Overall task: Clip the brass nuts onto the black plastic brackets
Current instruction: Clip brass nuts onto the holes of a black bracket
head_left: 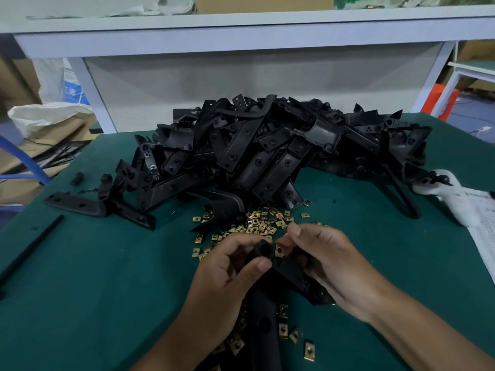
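Note:
My left hand [227, 266] grips a black plastic bracket [288, 271] near its round end, low in the middle of the view. My right hand [326, 258] pinches a brass nut [279, 250] against that bracket's corner, its fingers curled round the far arm. The bracket's long leg [263, 325] runs down toward me. Loose brass nuts [257, 220] lie scattered on the green mat just beyond my hands, and a few more brass nuts [294, 336] lie near my wrists. A big heap of black brackets [267, 151] fills the far middle of the table.
The green table mat [107, 277] ends at left and right edges. A single L-shaped bracket [77, 203] and a thin black rod [29, 250] lie at left. A white glove [455, 199] and printed paper [484, 231] sit at right. A white shelf frame [241, 36] stands behind.

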